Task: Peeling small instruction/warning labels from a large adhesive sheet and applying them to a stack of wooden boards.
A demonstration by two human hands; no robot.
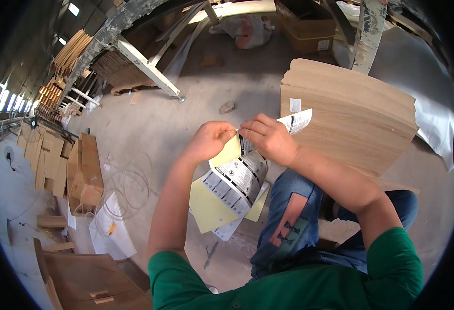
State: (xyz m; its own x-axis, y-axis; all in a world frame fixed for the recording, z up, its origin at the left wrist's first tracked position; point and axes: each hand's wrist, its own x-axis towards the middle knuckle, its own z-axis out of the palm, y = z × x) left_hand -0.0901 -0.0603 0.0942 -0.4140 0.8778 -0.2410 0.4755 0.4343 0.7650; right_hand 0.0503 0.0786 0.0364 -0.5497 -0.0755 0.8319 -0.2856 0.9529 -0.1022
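Between my two hands hangs a printed sheet with a yellow backing [241,178], black and white on its face. My left hand [211,140] pinches the yellow layer near its top edge. Close beside it, my right hand [269,138] is closed on the same sheet, and a curled white end [300,121] sticks out past the knuckles. The fingertips of both hands nearly meet. Below, several more yellow and white sheets [206,209] lie in a loose pile, partly covered by the hanging one.
A wood-grain panel [341,113] with a small white label stands at the right. Open cardboard boxes [85,170] and a loose coil of strap [129,186] lie on the left. Metal frame legs [152,70] rise ahead. A crumpled lump [227,107] rests on the floor.
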